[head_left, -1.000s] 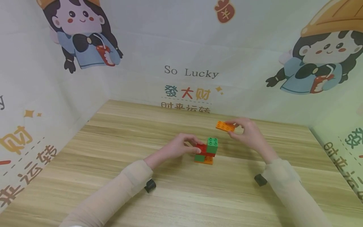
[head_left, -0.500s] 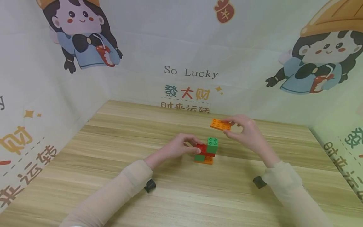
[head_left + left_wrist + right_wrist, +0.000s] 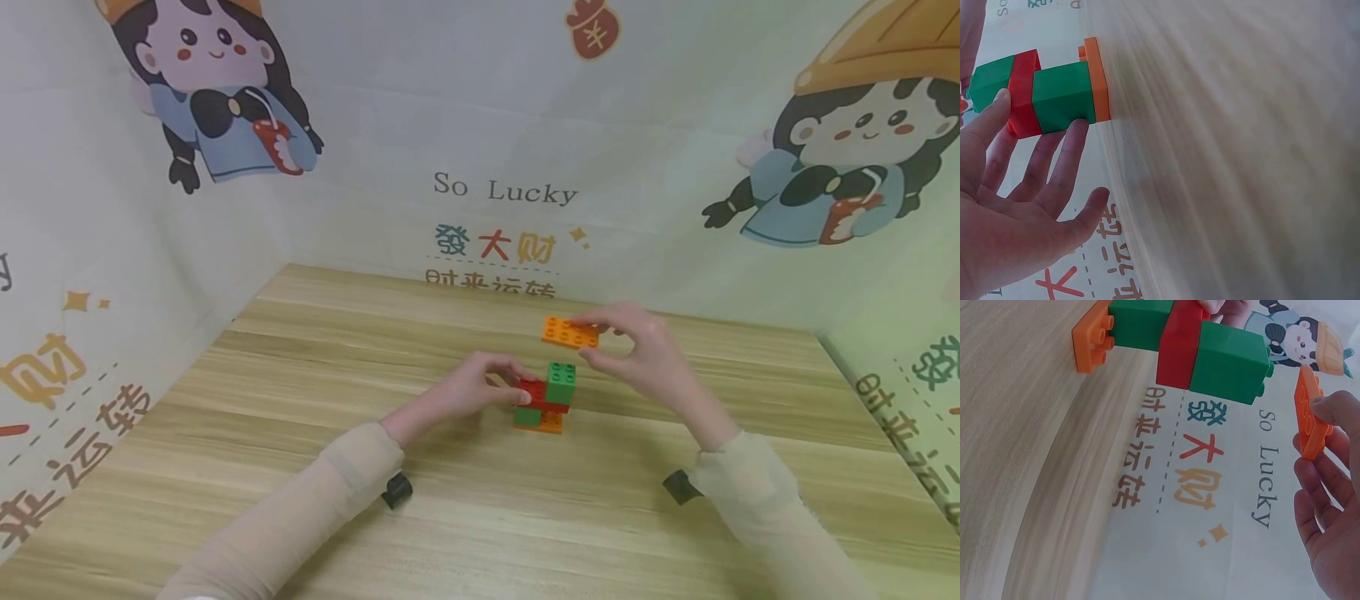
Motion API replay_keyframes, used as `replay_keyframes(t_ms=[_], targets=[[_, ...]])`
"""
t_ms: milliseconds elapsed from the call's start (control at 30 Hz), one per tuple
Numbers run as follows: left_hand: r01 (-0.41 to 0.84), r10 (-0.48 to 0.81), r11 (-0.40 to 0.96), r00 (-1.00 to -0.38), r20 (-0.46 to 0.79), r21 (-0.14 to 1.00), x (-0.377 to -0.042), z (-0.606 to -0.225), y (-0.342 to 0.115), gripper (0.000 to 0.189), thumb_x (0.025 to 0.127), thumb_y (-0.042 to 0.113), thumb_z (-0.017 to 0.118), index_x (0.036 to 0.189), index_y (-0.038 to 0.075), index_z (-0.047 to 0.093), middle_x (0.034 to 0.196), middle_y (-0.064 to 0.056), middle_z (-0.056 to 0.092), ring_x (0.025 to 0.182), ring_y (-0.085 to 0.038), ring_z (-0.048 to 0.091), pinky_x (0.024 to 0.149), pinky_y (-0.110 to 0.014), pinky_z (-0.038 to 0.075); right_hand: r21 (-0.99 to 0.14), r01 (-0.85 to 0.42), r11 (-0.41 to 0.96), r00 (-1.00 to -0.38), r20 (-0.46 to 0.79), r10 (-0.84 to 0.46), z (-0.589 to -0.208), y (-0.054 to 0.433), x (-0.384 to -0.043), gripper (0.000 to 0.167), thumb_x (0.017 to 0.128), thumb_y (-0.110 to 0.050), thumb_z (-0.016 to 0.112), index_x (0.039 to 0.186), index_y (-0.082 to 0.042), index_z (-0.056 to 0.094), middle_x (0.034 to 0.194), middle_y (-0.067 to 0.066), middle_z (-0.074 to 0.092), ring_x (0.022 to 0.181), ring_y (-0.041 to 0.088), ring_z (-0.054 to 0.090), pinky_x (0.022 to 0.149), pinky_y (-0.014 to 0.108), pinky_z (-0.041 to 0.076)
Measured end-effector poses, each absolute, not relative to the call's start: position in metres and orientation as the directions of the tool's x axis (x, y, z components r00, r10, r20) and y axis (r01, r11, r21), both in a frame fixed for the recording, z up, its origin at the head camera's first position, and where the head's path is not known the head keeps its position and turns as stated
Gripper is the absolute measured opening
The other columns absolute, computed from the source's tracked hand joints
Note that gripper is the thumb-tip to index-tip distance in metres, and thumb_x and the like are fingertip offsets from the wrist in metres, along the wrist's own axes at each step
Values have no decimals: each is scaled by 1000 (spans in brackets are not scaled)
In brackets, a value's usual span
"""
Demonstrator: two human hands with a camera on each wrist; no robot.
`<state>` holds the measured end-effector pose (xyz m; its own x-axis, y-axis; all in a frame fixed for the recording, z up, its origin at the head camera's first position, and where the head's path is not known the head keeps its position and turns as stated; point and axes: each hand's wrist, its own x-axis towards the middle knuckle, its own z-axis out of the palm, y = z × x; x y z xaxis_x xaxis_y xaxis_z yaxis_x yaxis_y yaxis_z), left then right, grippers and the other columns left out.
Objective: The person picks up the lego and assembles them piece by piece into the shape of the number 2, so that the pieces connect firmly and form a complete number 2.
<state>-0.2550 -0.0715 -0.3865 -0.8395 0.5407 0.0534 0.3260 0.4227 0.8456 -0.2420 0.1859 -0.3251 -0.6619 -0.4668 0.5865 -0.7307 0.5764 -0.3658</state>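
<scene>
A stack of toy building bricks stands on the wooden table. Its bottom is an orange plate [image 3: 552, 425], topped on the left by a green brick [image 3: 1063, 97]. Across that lies a red plate [image 3: 1179, 347], and a second green brick [image 3: 561, 387] sits on its right end. My left hand [image 3: 480, 387] steadies the stack from the left, thumb and fingers pinching the red plate. Above the upper green brick, with a gap between, my right hand [image 3: 647, 354] pinches another orange plate [image 3: 561, 333] by its right end, studs upward.
The wooden table [image 3: 300, 367] meets a printed cloth backdrop [image 3: 360, 167] behind and at both sides. Beneath each sleeve cuff shows a black wrist device, one at the left [image 3: 397, 490] and one at the right [image 3: 680, 487].
My right hand has carried the orange plate leftward, from right of the stack to over its upper green brick. The left hand and the stack stay in place.
</scene>
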Motion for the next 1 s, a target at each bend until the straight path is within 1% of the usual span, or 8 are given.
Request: replay_keyframes(t_ms=[267,567,1000], targets=[[325,543,422,-838,51,846,-256,-387,-72,28,88,19,74,115,12,71,111,-6,73,104,-17,63,93,-35,56,-366,-750,550,-643,596,-480,-325,181,-239,39,79,-7,81,116,-14,71,112,2,74,96,15,63,81,25,50],[364,555,433,-828,74,825,-257,-387,-72,26,88,21,75,112,11,72,109,-6,74,101,-17,65,86,-29,51,-363,-771,524,-625,590,-512,-328,178,-238,39,80,-6,80,117,-16,71,113,1,74,96,14,63,79,24,50],[348,544,447,-837,59,824,-257,-388,-72,24,88,22,75,109,13,72,110,-5,74,104,-17,64,91,-34,50,-353,-782,514,-612,592,-524,-334,175,-238,37,79,-8,81,115,-14,72,110,2,75,93,13,63,77,24,51]])
